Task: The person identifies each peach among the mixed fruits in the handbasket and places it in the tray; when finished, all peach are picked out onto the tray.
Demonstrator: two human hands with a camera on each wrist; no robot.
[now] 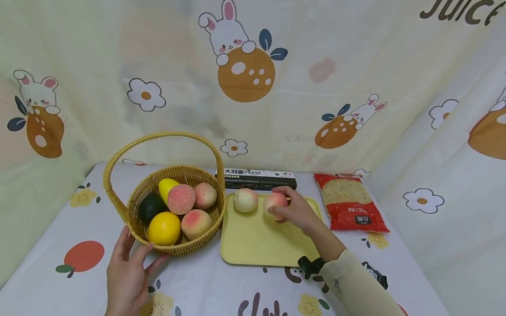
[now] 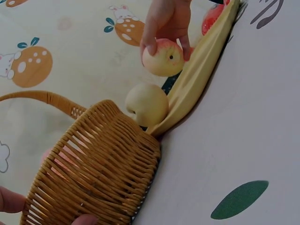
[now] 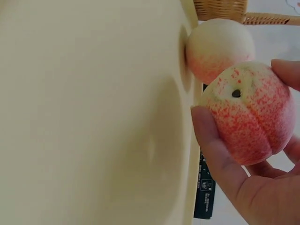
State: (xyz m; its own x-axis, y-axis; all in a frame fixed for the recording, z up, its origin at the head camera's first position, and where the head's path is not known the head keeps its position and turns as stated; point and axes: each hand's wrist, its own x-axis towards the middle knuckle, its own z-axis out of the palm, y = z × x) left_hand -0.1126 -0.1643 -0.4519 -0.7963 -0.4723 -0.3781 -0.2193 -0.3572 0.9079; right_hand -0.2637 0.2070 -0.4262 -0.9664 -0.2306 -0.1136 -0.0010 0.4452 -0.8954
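Note:
My right hand [image 1: 294, 210] grips a pink-and-cream peach [image 3: 253, 112] between thumb and fingers, held just above the yellow tray [image 1: 257, 245]. Left of it on the tray sits a second, paler peach [image 1: 245, 200], also seen in the left wrist view. At the near left side of a wicker basket [image 1: 186, 250], my left hand [image 1: 128, 270] holds the rim and wall with its fingers and thumb. Inside the basket lie several fruits: peaches [image 1: 196, 224], an orange-yellow round fruit [image 1: 164, 228], a yellow fruit [image 1: 166, 188] and a dark green one [image 1: 151, 208].
Behind the tray lies a black-and-white pasta box [image 1: 257, 179]. A red bag of pasta [image 1: 352, 202] rests to the tray's right. The basket's tall handle [image 1: 170, 134] arches above the fruit. A small black wrapper [image 1: 374, 275] lies near the right forearm.

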